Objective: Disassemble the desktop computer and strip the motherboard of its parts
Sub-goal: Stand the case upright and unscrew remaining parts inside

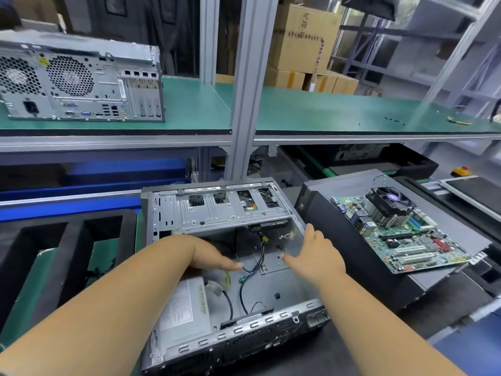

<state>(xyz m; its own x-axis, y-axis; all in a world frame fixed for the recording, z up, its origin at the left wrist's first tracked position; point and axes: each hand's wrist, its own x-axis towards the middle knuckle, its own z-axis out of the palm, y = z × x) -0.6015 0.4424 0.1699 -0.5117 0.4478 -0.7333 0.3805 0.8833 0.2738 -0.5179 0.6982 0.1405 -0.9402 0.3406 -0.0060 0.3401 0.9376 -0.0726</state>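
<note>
A person's left hand (214,256) and right hand (314,253) are reaching, fingers straight and holding nothing, into the gutted computer case (233,267) on the counter. The motherboard (401,234) is lying just right, atop a second case. Loose cables (252,264) likely need freeing gently, pulled by connectors.

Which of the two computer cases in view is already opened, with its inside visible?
The grey metal case lying flat under both hands, cables exposed. The silver tower on the green shelf remains closed.
</note>
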